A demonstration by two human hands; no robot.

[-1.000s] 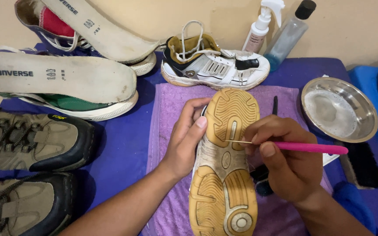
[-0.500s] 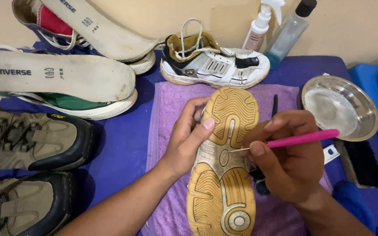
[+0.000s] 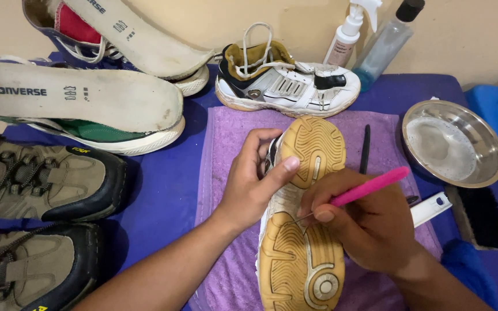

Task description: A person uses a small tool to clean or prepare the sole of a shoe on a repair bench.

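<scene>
A white sneaker (image 3: 304,230) lies sole up on a purple towel (image 3: 226,144), showing its tan rubber sole. My left hand (image 3: 255,184) grips the shoe's left side, thumb pressed on the forefoot tread. My right hand (image 3: 370,222) holds a thin pick with a pink handle (image 3: 370,186); its metal tip touches the sole's middle section. The matching white sneaker (image 3: 286,86) stands upright beyond the towel.
A steel bowl of soapy water (image 3: 453,144) sits at right, with a black brush (image 3: 482,216) and a white tool (image 3: 430,208) near it. Two spray bottles (image 3: 370,37) stand at the back. Canvas shoes with insoles (image 3: 82,103) and brown hiking shoes (image 3: 36,178) fill the left.
My right hand has slid the pick down the sole towards the heel, and the pink handle now tilts upward to the right. My left hand keeps its grip.
</scene>
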